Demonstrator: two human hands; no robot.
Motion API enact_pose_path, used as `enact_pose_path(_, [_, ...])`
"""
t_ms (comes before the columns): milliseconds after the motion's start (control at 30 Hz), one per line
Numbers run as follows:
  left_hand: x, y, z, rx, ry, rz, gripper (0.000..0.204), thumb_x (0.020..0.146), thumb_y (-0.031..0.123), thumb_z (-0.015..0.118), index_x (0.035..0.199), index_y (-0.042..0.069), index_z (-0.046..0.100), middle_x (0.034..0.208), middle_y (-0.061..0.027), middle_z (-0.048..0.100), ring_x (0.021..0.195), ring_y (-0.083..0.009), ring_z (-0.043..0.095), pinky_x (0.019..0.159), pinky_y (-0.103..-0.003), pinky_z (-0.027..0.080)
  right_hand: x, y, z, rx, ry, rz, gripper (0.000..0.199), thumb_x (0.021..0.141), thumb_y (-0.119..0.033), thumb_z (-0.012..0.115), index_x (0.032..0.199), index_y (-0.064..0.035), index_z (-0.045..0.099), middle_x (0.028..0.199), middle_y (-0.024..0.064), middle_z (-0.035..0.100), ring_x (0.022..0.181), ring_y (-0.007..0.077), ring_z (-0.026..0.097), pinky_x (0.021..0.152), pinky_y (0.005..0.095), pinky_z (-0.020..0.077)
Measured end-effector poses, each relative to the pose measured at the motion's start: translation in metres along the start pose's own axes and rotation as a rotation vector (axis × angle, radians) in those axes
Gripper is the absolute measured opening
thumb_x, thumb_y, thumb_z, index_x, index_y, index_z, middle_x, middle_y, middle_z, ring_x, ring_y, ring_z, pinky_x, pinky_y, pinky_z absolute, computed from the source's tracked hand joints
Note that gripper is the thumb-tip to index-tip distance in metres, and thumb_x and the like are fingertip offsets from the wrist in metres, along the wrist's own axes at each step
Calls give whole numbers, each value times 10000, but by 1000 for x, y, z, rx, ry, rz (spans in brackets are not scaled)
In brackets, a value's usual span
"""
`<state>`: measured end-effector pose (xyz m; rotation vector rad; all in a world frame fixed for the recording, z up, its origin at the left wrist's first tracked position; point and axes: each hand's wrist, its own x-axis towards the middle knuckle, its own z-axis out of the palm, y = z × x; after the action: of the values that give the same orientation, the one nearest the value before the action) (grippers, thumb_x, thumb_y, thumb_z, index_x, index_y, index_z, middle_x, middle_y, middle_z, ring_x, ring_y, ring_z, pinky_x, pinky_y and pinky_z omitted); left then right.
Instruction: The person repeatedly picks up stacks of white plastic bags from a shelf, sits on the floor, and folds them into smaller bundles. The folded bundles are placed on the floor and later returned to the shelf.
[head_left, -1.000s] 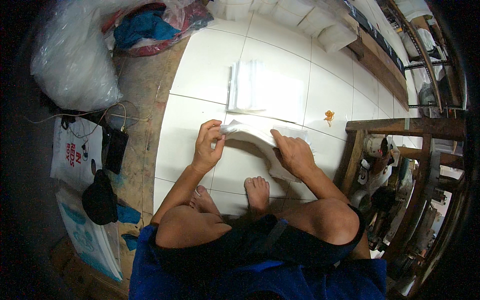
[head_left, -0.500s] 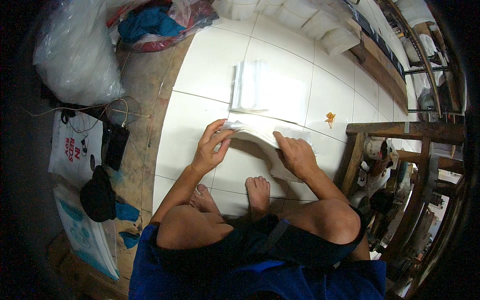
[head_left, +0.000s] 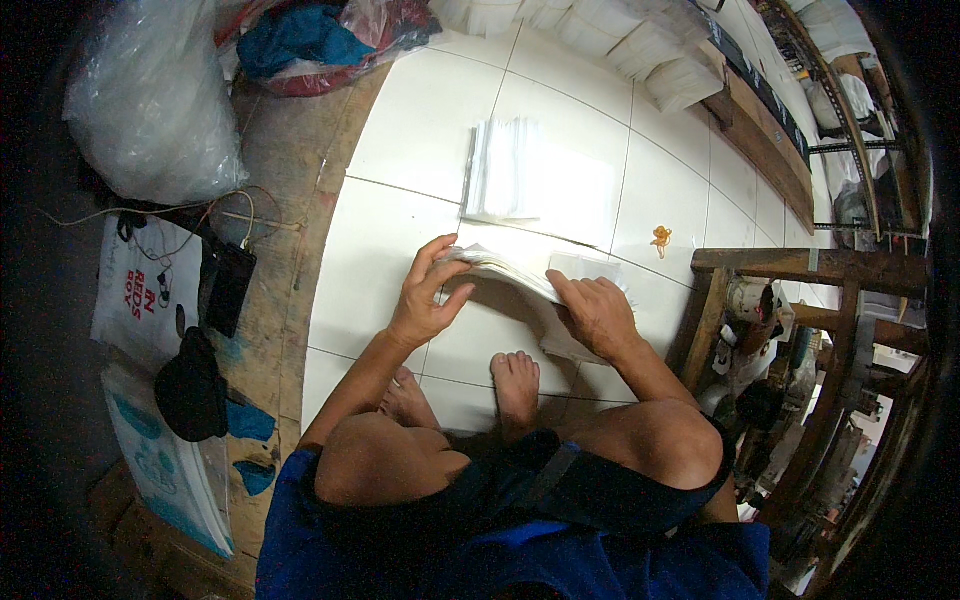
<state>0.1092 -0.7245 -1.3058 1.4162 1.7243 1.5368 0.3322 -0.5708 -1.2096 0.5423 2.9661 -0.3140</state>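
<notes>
A stack of thin, whitish plastic sheets (head_left: 510,272) bends in an arch between my hands, above the tiled floor. My right hand (head_left: 597,312) grips its right part, with the thumb on top and the other fingers partly hidden. At the left end, my left hand (head_left: 425,298) has its fingers apart; the upper fingertips touch the edge of the sheets and the thumb stands clear of them. Just beyond lies another pile of clear plastic sheets (head_left: 505,170) on the floor. A smaller clear piece (head_left: 590,268) shows behind my right hand.
Orange rubber bands (head_left: 661,240) lie on the tiles to the right. A wooden frame (head_left: 800,262) with cluttered shelves stands at the right. Several white bundles (head_left: 680,80) line the far side. A wooden platform (head_left: 290,270) at the left bears a phone (head_left: 232,285), a black cap (head_left: 192,388) and bags.
My left thumb has moved away from the sheets and the left fingers have spread. My right hand keeps its hold in nearly the same place.
</notes>
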Motion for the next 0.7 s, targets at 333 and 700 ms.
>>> enact_pose_path(333, [4,8,0,38,-28,4,406,743,57,762,1117,58,605,1356,-170,448,1225,-328,496,1019,-422,432,2,-3,-5,-30,-25,-42,498,783,-106,689,1244,-93,503,759,61,602,704,227,609,651,365,448])
enact_pose_path(700, [3,-2,6,-31,-76,-89,423,695,53,763,1081,26,590,1328,-163,444,1219,-317,479,990,-395,443,3,1,-7,-12,29,-128,320,832,-123,637,1145,-120,574,763,35,595,694,204,595,632,350,436])
